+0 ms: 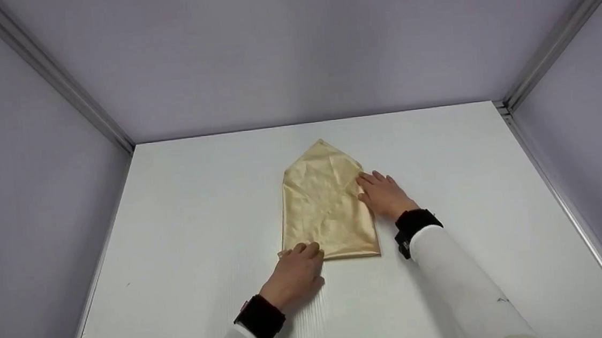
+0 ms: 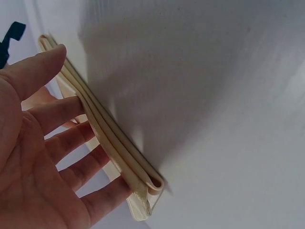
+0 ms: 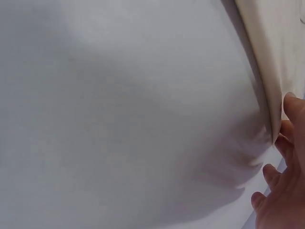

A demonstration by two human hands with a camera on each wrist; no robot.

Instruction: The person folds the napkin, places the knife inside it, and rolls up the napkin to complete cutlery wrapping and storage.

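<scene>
Two hands rest on the folded gold cloth (image 1: pixel 328 204); the left hand (image 1: pixel 294 277) lies flat on its near left corner, fingers straight; the right hand (image 1: pixel 384 194) presses its right edge, fingers straight; I would keep both palms flat and the layers aligned while smoothing the white table (image 1: pixel 495 175).

- I count one folded gold cloth (image 1: pixel 325 204), lying flat with its peak pointing away from my hands
- I count two hands: my left hand (image 1: pixel 294 274) resting at the cloth's near left corner, my right hand (image 1: pixel 383 193) touching its right edge
- I count two black wrist bands (image 1: pixel 414 224), one behind each hand
- I count one white table (image 1: pixel 187 226) under both hands
</scene>
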